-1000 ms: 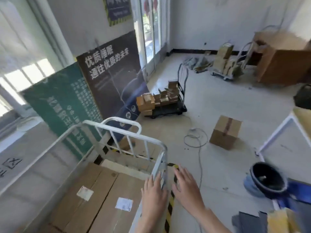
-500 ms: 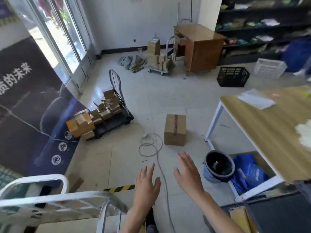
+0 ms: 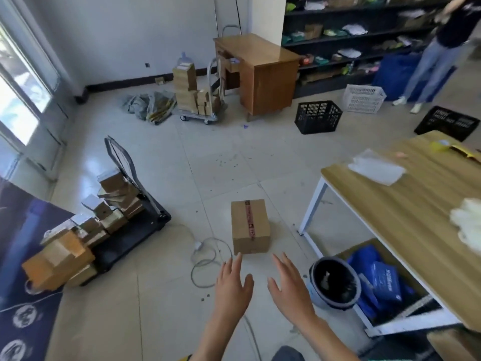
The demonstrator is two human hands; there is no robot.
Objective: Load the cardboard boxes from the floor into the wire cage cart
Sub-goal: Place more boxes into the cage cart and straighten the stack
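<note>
A taped cardboard box point(image 3: 250, 225) stands alone on the tiled floor just ahead of me. My left hand point(image 3: 233, 285) and my right hand point(image 3: 290, 287) are stretched out toward it, fingers straight and spread, holding nothing. Both stay short of the box, a little nearer to me than its front face. The wire cage cart is out of view.
A black flat trolley point(image 3: 135, 230) with several small boxes stands at the left. A loose cable point(image 3: 205, 261) lies beside the box. A wooden-topped table point(image 3: 406, 220) is at the right, a dark bucket point(image 3: 335, 285) by its leg. Crates, a desk, shelves and a person are farther back.
My view has swung right, away from the cage cart, which has left the frame. My hands came off the cart rail and now reach toward the floor box, which is closer.
</note>
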